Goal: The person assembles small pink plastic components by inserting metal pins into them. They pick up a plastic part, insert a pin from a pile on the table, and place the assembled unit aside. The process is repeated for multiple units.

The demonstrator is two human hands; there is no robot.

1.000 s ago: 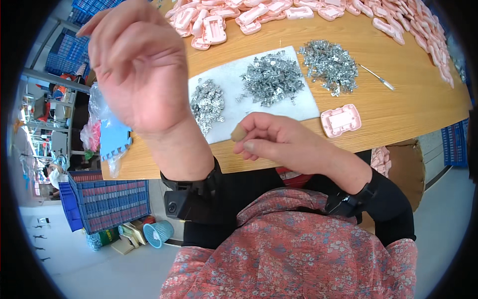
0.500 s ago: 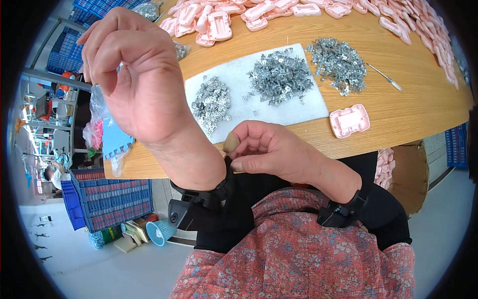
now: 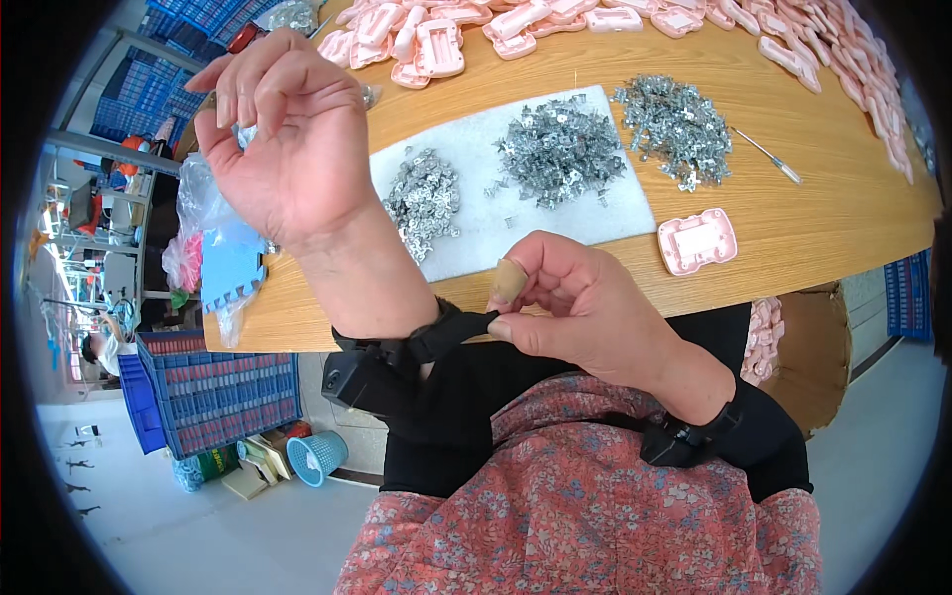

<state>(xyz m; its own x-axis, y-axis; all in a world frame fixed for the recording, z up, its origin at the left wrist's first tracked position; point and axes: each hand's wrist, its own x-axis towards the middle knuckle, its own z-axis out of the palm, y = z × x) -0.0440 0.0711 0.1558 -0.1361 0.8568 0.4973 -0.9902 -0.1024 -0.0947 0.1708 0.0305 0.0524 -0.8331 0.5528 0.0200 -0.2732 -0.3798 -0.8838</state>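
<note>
My left hand point(image 3: 293, 149) is raised over the left side of the table, palm toward me, its fingers loosely bent and apart with nothing in them. Around that wrist sits a black strap point(image 3: 458, 332) carrying a small black camera point(image 3: 362, 375). Between thumb and forefinger, my right hand point(image 3: 580, 307) pinches the free end of this strap and holds it out taut. A tan bandage or finger cover point(image 3: 510, 282) wraps the forefinger's tip. The right wrist wears a similar black camera point(image 3: 674, 441).
A white mat point(image 3: 481, 233) bears two heaps of small metal parts point(image 3: 560, 154); another metal heap point(image 3: 674, 129) lies beside it. A screwdriver point(image 3: 783, 167), one pink plastic shell point(image 3: 697, 242) and many piled pink shells point(image 3: 441, 48) rest on the table. Blue crates point(image 3: 223, 392) stand left.
My right hand has moved right, drawing the strap end away from the left wrist. The left hand has shifted slightly right, and its fingers have spread a little.
</note>
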